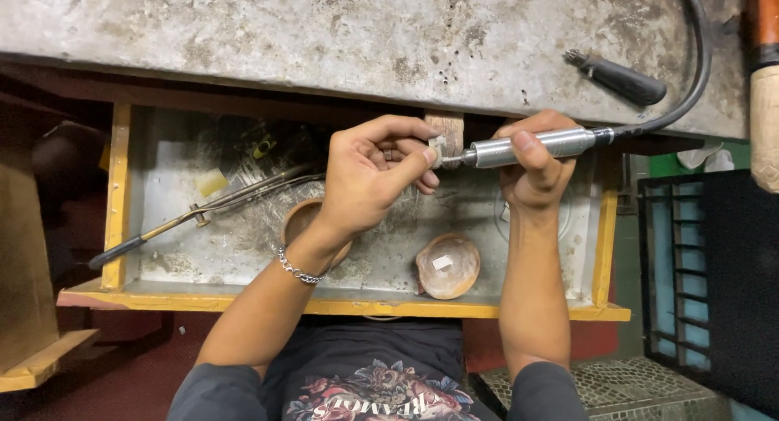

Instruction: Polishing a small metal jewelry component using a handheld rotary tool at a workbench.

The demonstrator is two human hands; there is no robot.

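Grinding: right hand (531, 173) grips silver rotary handpiece (531, 147), tip on small pale piece (436, 151)
Piece: pinched in left hand (369, 177) fingers, at wooden peg (446, 127)
Drawer: yellow-edged tray (604, 234) holds shallow dish (448, 265), tongs (203, 214)
Room: bench edge (243, 43) just above hands

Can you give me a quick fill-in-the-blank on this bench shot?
1. The right hand grips a silver metal rotary ____ on a black flexible shaft.
2. The left hand pinches a small pale workpiece and wears a silver chain ____ at the wrist.
3. The yellow-edged metal-lined drawer holds a shallow round ____.

Missing: handpiece; bracelet; bowl
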